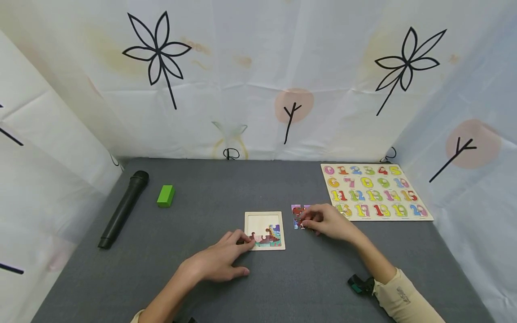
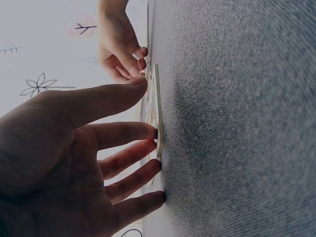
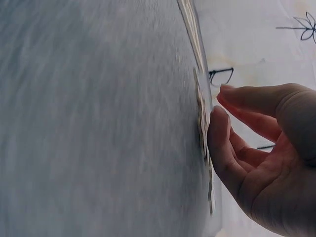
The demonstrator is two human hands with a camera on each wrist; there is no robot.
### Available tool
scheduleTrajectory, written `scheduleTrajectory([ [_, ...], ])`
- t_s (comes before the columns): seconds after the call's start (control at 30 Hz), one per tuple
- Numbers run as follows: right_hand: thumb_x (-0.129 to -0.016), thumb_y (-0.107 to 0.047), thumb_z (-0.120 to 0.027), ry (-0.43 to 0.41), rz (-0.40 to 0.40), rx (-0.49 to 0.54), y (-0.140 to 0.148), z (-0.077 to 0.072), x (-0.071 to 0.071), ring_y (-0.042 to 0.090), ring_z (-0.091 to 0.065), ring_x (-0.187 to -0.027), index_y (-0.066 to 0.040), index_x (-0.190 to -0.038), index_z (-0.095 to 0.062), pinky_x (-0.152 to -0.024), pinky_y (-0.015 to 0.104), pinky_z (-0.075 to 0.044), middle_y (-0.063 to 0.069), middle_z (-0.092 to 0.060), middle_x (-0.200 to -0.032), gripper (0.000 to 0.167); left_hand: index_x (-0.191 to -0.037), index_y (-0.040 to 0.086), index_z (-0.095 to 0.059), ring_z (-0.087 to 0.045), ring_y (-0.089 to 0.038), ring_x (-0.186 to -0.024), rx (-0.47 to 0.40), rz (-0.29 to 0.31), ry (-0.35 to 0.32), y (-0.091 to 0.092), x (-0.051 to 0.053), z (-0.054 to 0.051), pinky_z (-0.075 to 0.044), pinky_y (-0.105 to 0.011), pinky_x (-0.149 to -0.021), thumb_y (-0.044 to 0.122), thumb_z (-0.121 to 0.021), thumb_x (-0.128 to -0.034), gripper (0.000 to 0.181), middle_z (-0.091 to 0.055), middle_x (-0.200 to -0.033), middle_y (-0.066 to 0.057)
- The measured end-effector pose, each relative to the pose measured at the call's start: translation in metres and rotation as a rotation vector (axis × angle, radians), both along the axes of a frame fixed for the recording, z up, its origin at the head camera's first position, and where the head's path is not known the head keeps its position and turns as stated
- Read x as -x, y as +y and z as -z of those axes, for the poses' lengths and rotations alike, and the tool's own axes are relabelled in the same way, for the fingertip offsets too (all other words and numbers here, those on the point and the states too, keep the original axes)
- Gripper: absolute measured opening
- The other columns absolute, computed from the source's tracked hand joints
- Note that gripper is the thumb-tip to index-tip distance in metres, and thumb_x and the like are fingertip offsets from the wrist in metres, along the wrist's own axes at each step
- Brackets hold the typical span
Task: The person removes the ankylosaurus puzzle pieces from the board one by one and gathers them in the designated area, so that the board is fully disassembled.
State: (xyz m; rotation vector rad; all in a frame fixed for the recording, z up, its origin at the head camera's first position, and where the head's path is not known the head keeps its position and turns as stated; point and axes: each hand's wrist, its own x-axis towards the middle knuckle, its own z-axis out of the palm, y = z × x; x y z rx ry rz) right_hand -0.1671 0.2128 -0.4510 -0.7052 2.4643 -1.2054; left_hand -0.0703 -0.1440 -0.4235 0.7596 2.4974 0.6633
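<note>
A small square wooden puzzle tray (image 1: 257,221) lies on the table, with assembled picture pieces (image 1: 275,234) along its bottom and right side. My left hand (image 1: 221,259) rests its fingertips on the tray's left edge, the fingers fairly straight and the thumb spread apart, as the left wrist view shows. Right of the tray lie loose jigsaw pieces (image 1: 296,210), partly covered by my right hand (image 1: 330,223). In the right wrist view that hand (image 3: 266,153) has bent fingers close over the pieces (image 3: 202,123). No piece is visible between its thumb and fingertips.
A number board (image 1: 375,195) with rows of coloured numerals lies at the back right, just beyond my right hand. A black microphone (image 1: 124,208) and a green block (image 1: 165,196) lie on the left. White printed cloth (image 1: 250,67) hangs behind the grey table (image 1: 210,193).
</note>
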Motion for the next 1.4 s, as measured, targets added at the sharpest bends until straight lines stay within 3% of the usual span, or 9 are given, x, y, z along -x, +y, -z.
scheduleTrajectory([
  [0.63, -0.098, -0.01, -0.079, -0.052, -0.147, 0.094, -0.064, 0.0, -0.004, 0.009, -0.064, -0.064, -0.001, -0.114, -0.075, -0.06, 0.026, -0.058, 0.011, -0.073, -0.088, 0.019, -0.161, 0.013, -0.053, -0.047, -0.023, -0.135, 0.001, -0.003, 0.002, 0.001, 0.001, 0.003, -0.054, -0.052, -0.107, 0.032, -0.082, -0.0979, 0.072, -0.05, -0.147, 0.0],
  [0.83, -0.094, -0.011, -0.084, 0.01, -0.153, 0.027, -0.079, 0.004, -0.002, 0.001, -0.058, -0.063, -0.003, -0.114, -0.077, -0.061, 0.019, -0.047, 0.003, -0.07, -0.08, 0.023, -0.161, 0.012, -0.053, -0.047, -0.023, -0.136, -0.007, 0.002, 0.007, -0.001, 0.0, 0.002, -0.053, -0.051, -0.109, 0.03, -0.081, -0.0987, 0.071, -0.049, -0.147, 0.0],
  [0.97, -0.09, -0.013, -0.087, 0.075, -0.13, -0.045, -0.083, 0.003, -0.002, -0.001, -0.056, -0.066, -0.003, -0.114, -0.079, -0.064, 0.019, -0.046, 0.002, -0.071, -0.083, 0.027, -0.162, 0.012, -0.053, -0.046, -0.023, -0.137, -0.007, 0.0, 0.003, -0.001, 0.0, 0.002, -0.053, -0.05, -0.109, 0.03, -0.081, -0.0991, 0.071, -0.049, -0.148, 0.001],
  [1.2, -0.088, -0.014, -0.089, 0.058, -0.105, -0.105, -0.087, 0.0, 0.0, 0.0, -0.057, -0.065, -0.008, -0.105, -0.081, -0.062, 0.019, -0.046, -0.001, -0.07, -0.079, 0.019, -0.162, 0.013, -0.053, -0.046, -0.022, -0.136, -0.004, 0.001, 0.004, 0.0, 0.0, 0.002, -0.053, -0.048, -0.109, 0.03, -0.081, -0.099, 0.071, -0.049, -0.147, 0.001],
  [1.4, -0.088, -0.012, -0.089, 0.048, -0.123, -0.118, -0.088, -0.003, 0.0, 0.001, -0.059, -0.069, -0.007, -0.106, -0.075, -0.066, 0.021, -0.049, -0.001, -0.069, -0.083, 0.024, -0.161, 0.012, -0.053, -0.046, -0.022, -0.136, -0.014, 0.006, 0.01, -0.001, 0.0, 0.001, -0.053, -0.048, -0.108, 0.03, -0.081, -0.0991, 0.07, -0.049, -0.147, 0.002],
])
